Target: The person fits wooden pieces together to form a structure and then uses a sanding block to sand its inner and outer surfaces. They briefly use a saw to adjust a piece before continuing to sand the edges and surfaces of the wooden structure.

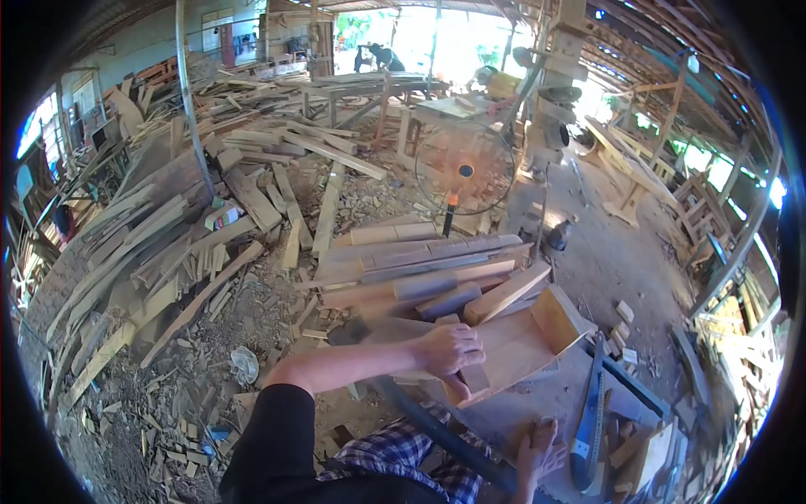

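Note:
My left hand (pixel 453 351) reaches in from the lower left. Its fingers are curled round a small wooden block (pixel 475 378) at the near left end of a shallow wooden box (pixel 516 346). The box has a raised panel (pixel 558 321) at its right end. Low in the view, nearer to me than the box, my right hand (pixel 540 452) has its fingers apart and nothing visible in it. A long blue-and-black tool (pixel 589 412) lies to its right. Behind the box are several planks and rounded wooden pieces (pixel 437 281).
A round fan (pixel 466 171) stands beyond the planks. A dark curved hose or strap (pixel 432 427) crosses near my plaid-covered legs (pixel 395 445). Scrap wood (pixel 155 235) is heaped at the left, with more pieces (pixel 651 458) at the lower right. A post stack (pixel 556 101) rises behind.

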`<act>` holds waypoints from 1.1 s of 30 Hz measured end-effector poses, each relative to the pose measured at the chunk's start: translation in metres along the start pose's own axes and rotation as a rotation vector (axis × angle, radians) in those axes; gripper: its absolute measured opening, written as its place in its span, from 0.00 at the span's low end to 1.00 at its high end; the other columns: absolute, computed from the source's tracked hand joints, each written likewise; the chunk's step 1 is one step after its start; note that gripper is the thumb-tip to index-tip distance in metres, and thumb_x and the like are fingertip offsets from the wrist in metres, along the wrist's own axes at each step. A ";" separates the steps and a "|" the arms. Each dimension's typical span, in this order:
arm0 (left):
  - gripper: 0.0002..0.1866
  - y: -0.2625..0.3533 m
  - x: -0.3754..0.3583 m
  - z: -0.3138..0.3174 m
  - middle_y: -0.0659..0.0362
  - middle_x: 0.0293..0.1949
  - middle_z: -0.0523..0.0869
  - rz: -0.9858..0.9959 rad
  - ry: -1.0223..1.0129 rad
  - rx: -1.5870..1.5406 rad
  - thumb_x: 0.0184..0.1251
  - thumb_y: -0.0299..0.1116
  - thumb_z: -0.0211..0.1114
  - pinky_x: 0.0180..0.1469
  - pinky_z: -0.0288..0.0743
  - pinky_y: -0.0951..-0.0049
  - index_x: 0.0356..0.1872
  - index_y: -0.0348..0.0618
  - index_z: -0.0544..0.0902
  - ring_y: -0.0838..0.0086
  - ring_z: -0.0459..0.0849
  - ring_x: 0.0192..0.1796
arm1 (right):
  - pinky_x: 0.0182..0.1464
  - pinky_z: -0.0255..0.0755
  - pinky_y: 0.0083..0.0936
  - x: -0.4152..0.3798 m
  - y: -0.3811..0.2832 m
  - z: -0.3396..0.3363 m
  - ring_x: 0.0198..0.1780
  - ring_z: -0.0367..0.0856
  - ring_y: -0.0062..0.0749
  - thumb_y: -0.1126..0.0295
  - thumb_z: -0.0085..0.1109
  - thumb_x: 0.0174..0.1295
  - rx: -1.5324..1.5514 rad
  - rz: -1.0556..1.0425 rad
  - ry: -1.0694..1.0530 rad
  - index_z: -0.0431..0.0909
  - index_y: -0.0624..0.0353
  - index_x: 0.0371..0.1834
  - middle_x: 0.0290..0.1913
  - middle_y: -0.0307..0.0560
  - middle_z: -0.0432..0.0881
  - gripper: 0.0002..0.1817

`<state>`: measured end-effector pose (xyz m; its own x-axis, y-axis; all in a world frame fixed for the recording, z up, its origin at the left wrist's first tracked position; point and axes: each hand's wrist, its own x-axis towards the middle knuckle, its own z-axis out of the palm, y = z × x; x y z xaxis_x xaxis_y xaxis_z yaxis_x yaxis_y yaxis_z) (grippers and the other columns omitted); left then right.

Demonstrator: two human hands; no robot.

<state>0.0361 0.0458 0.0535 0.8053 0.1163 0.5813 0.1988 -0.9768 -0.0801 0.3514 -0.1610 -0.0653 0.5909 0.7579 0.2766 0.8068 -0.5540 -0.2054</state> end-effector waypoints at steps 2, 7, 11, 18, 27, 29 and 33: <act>0.39 0.016 0.011 0.004 0.59 0.36 0.82 -0.132 0.073 0.014 0.51 0.75 0.64 0.47 0.76 0.65 0.38 0.44 0.83 0.65 0.82 0.44 | 0.60 0.60 0.49 0.000 0.003 0.003 0.59 0.67 0.58 0.56 0.73 0.47 -0.010 -0.031 0.036 0.63 0.37 0.77 0.58 0.63 0.69 0.48; 0.38 0.031 0.040 -0.009 0.61 0.32 0.82 -0.297 0.196 0.018 0.51 0.77 0.62 0.39 0.75 0.64 0.38 0.47 0.83 0.66 0.83 0.38 | 0.60 0.59 0.48 -0.001 0.004 0.003 0.59 0.67 0.58 0.56 0.73 0.47 0.035 -0.013 0.030 0.64 0.37 0.76 0.59 0.63 0.68 0.48; 0.37 0.045 0.050 -0.008 0.60 0.31 0.81 -0.355 0.176 0.053 0.53 0.76 0.62 0.38 0.75 0.63 0.38 0.47 0.84 0.65 0.83 0.37 | 0.61 0.61 0.52 -0.002 0.003 0.008 0.59 0.69 0.57 0.57 0.75 0.43 0.021 -0.042 0.134 0.65 0.36 0.76 0.53 0.59 0.71 0.50; 0.34 0.047 0.025 -0.003 0.60 0.41 0.81 -0.282 0.061 -0.009 0.51 0.67 0.67 0.51 0.77 0.64 0.41 0.44 0.83 0.66 0.80 0.47 | 0.64 0.60 0.65 -0.014 -0.003 -0.019 0.64 0.70 0.67 0.42 0.68 0.55 -0.073 0.011 0.001 0.63 0.32 0.78 0.63 0.67 0.74 0.45; 0.32 0.042 0.010 -0.020 0.59 0.47 0.79 -0.168 0.124 -0.149 0.61 0.67 0.64 0.57 0.73 0.59 0.44 0.44 0.83 0.64 0.78 0.53 | 0.64 0.62 0.61 -0.009 0.001 -0.013 0.61 0.73 0.63 0.41 0.68 0.54 0.213 -0.112 0.039 0.67 0.36 0.76 0.61 0.66 0.77 0.44; 0.22 0.031 0.006 -0.024 0.56 0.46 0.82 -0.253 0.104 -0.129 0.71 0.55 0.62 0.58 0.71 0.57 0.44 0.45 0.85 0.64 0.80 0.53 | 0.64 0.62 0.61 -0.011 -0.014 -0.040 0.62 0.73 0.63 0.41 0.68 0.54 -0.045 -0.090 0.035 0.66 0.36 0.76 0.61 0.67 0.76 0.44; 0.13 -0.001 0.005 -0.048 0.54 0.44 0.88 -0.566 -0.275 -0.531 0.74 0.39 0.58 0.55 0.74 0.57 0.43 0.46 0.89 0.58 0.84 0.51 | 0.66 0.59 0.64 -0.009 -0.034 -0.066 0.68 0.68 0.62 0.42 0.67 0.56 0.047 0.020 -0.234 0.62 0.44 0.78 0.73 0.64 0.67 0.47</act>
<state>0.0130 0.0390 0.0949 0.7844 0.5891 0.1941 0.3804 -0.7041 0.5996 0.3186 -0.1718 0.0012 0.5857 0.8092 0.0476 0.7907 -0.5574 -0.2532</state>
